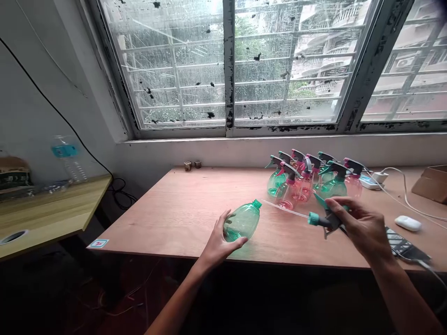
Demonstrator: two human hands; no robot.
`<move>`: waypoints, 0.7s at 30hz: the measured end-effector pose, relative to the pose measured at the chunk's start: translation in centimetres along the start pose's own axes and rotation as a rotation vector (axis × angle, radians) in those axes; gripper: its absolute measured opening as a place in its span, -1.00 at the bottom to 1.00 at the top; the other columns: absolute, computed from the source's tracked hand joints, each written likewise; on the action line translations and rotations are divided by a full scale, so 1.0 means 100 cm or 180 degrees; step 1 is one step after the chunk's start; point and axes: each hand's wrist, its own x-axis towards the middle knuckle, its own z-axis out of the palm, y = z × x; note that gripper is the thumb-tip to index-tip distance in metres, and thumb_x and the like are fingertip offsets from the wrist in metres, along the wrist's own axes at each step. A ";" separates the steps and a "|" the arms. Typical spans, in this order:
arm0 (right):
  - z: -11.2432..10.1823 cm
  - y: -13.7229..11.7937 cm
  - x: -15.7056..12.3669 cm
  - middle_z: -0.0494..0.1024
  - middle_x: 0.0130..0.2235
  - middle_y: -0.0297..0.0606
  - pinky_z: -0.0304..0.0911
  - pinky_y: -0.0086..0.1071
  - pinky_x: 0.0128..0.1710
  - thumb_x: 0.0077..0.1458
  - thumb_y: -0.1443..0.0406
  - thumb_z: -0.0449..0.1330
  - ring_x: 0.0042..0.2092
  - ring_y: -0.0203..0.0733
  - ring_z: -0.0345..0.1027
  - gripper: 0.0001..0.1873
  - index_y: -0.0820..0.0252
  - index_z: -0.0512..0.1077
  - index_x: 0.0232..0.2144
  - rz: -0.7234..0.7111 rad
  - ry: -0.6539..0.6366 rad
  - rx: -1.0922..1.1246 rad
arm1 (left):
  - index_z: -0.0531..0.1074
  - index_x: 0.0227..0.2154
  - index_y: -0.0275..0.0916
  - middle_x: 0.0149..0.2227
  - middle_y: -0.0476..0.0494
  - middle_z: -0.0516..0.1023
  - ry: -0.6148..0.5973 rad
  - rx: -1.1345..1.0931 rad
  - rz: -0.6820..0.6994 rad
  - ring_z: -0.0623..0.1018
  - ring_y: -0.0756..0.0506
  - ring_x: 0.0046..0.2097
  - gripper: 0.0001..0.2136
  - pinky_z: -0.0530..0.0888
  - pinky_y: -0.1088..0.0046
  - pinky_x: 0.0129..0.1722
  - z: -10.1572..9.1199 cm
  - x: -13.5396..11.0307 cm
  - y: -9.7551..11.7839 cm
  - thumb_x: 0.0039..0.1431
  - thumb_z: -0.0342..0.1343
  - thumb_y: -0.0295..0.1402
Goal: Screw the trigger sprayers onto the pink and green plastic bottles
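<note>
My left hand [223,239] is wrapped round a clear green spray bottle [244,220], tilted with its uncapped neck up and to the right. In my right hand [361,227] is a black and green spray head [324,218], its green collar facing left. A thin clear dip tube [286,209] runs from the collar toward the bottle's neck. The tube's tip is close to the mouth but outside it. Behind my hands stand several pink and green spray bottles [287,193] with their spray heads on, grouped together.
A black phone-like device [407,245] with a cable lies by my right hand, and a white mouse [408,223] is beyond it. A power strip [370,182] and a cardboard box [431,184] stand at the back right. Two small metallic pieces [188,166] sit near the wall.
</note>
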 end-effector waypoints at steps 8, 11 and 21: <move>-0.011 0.004 -0.002 0.52 -0.49 -0.35 0.39 -0.43 -0.68 -0.02 0.08 0.41 -0.55 -0.24 0.38 -0.72 0.11 0.61 -0.32 0.0187 0.0058 0.0147 | 0.16 0.25 -0.03 0.22 -0.24 0.29 -0.0215 0.0097 0.0186 0.29 -0.29 0.24 -0.30 0.23 0.04 0.26 -0.001 -0.002 0.005 0.05 0.30 -0.34; 0.000 0.007 -0.004 0.48 -0.56 -0.35 0.31 -0.49 -0.73 -0.02 0.02 0.39 -0.60 -0.29 0.32 -0.66 0.18 0.56 -0.44 0.0370 -0.0107 0.0339 | 0.11 0.28 -0.01 0.27 -0.23 0.24 -0.0400 0.0055 0.0289 0.26 -0.29 0.27 -0.27 0.23 0.05 0.27 -0.004 -0.001 0.006 0.06 0.30 -0.37; 0.007 0.037 0.002 0.31 -0.65 -0.48 0.12 -0.57 -0.84 0.00 -0.07 0.34 -0.73 -0.41 0.17 -0.56 0.18 0.43 -0.47 0.1074 -0.0654 0.0680 | -0.11 0.34 0.07 0.34 -0.21 0.12 -0.0551 0.0054 0.0463 0.22 -0.27 0.32 -0.12 0.24 0.10 0.27 -0.005 0.000 0.001 0.08 0.32 -0.37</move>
